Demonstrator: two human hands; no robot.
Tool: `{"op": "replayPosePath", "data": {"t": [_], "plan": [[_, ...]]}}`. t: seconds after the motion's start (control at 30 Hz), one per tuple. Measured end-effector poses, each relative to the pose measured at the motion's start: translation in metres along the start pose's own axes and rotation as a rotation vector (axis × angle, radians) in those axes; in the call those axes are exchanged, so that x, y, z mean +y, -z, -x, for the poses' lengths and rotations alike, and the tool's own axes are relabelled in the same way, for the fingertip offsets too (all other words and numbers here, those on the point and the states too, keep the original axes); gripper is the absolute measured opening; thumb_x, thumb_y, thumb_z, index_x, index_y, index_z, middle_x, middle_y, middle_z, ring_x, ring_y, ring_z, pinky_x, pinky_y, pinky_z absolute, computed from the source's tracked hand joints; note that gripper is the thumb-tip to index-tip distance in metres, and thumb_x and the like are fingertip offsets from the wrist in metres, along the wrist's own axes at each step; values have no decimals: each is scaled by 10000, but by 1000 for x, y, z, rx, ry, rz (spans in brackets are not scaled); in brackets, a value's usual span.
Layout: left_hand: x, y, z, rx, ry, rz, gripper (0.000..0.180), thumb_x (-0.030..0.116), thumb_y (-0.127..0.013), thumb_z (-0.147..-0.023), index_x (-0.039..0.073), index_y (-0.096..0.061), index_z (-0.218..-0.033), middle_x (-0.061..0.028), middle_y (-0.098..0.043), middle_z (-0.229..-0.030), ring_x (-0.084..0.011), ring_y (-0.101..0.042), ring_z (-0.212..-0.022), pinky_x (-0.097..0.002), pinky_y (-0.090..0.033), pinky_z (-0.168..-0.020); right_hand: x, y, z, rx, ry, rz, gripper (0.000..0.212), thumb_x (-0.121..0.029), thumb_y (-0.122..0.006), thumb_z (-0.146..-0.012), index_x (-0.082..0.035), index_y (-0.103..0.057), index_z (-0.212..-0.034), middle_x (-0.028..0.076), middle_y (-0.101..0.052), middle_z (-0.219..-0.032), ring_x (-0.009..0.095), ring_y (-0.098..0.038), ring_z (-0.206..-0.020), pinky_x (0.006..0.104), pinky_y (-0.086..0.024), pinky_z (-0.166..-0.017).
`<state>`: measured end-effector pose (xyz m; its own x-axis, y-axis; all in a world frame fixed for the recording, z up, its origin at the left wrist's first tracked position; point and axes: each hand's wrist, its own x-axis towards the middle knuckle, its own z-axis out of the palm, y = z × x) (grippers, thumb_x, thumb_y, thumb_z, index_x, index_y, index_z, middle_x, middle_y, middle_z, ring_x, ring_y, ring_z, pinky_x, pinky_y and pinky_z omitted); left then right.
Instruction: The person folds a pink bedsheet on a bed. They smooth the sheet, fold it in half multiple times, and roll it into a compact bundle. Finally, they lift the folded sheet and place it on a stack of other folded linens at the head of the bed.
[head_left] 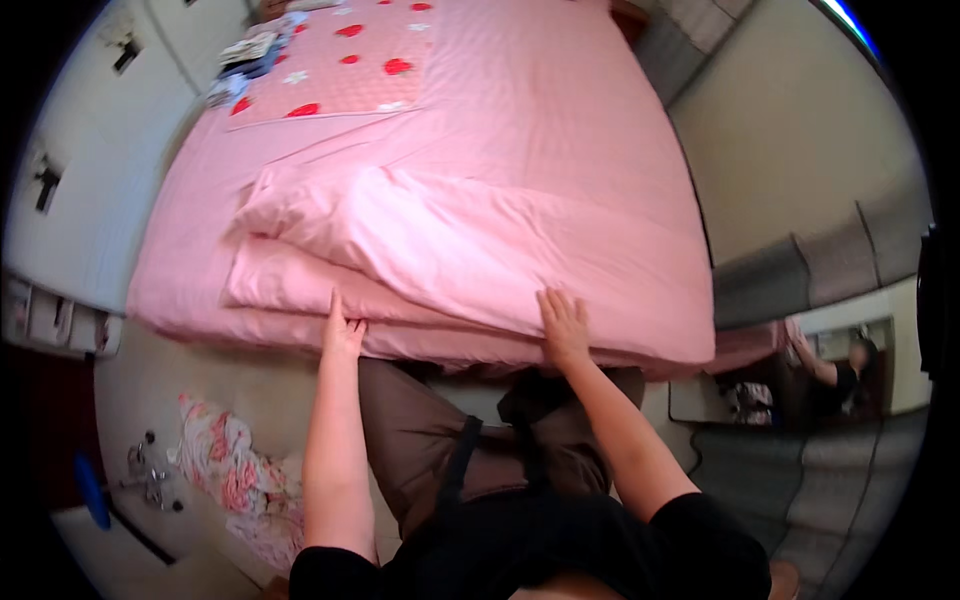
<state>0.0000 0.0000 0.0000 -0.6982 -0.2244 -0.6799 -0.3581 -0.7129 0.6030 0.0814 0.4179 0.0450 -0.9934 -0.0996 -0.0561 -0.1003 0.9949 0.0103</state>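
Observation:
A pink quilt (430, 240) lies folded in rumpled layers across the near end of a bed covered with a pink sheet (540, 110). My left hand (344, 328) rests at the quilt's near edge, left of its middle, fingers apart on the lower layer. Farther right, my right hand (566, 325) lies flat on the top layer with its fingers stretched out. Neither hand grips the cloth. The quilt's left end shows two stacked folds, with the upper one bunched.
A strawberry-patterned pink mat (350, 60) covers the bed's far left, beside folded clothes (250, 55). Floral cloth (235, 450) lies heaped on the floor at left, near a blue-seated swivel chair (92, 490). White cabinets (90, 200) line the left; grey curtains (800, 480) and a mirror (850, 340) are right.

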Motion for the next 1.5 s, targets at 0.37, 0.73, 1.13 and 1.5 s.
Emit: {"op": "replayPosePath", "data": {"t": [0.37, 0.73, 1.13, 1.5], "plan": [[-70, -111, 41, 162, 12, -51, 607, 171, -847, -750, 5, -549, -1252, -126, -609, -1223, -267, -632, -1047, -443, -552, -819, -7, 7, -13, 300, 82, -105, 525, -128, -639, -829, -141, -550, -1346, 82, -552, -1383, 281, -502, -1279, 469, -384, -1078], [-72, -47, 96, -110, 123, -398, 402, 265, -719, -882, 19, -585, -1169, -112, -700, -942, -251, -677, -662, -369, -562, -616, 12, 39, 34, 305, 159, -234, 469, 31, -572, -806, -56, -611, -1265, 148, -633, -1265, 350, -569, -1189, 445, -450, -1021], [112, -25, -46, -172, 73, 182, 385, 290, -470, -1022, 16, -489, -1292, -152, -579, -1293, -289, -561, -1201, -463, -475, -1015, -192, 93, -76, 187, 408, -267, 732, -134, -676, -755, -42, -410, -1431, 214, -458, -1421, 340, -409, -1361, 491, -337, -1107], [195, -83, -34, -424, -202, 531, 733, 524, -662, -882, 26, -463, -1382, -140, -556, -1344, -314, -536, -1222, -451, -446, -1046, -194, 109, -184, -96, -209, -1016, 313, -105, -562, -796, 15, -692, -1054, 200, -699, -816, 381, -666, -744, 427, -510, -690]]}}
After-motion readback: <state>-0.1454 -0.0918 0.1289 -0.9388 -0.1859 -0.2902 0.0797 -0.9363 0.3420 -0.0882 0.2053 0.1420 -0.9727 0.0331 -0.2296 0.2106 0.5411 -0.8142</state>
